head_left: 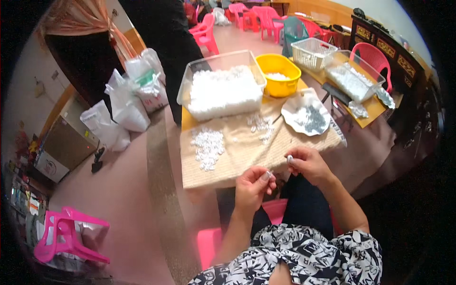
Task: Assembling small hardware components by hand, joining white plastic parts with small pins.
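Observation:
My left hand [251, 186] is held just past the table's near edge, its thumb and fingers pinching a small white plastic piece [269, 174]. Close by on its right, my right hand [308, 164] is closed in a pinch too; what sits in its fingertips is too small to name. On the brown paper cover [240, 161] lie a pile of small white pieces [207, 148] at the left and a looser scatter of them [261, 127] near the middle. Beyond my right hand rests a white scalloped dish [290, 115] with small dark grey parts [315, 118] and some white ones.
A clear bin [221, 113] heaped with white pieces and a yellow tub [278, 88] stand at the table's back. Farther right are a white basket [304, 61] and another clear bin [354, 83]. White sacks [127, 107] stand on the left floor. Someone in dark clothes [159, 35] is beside the table.

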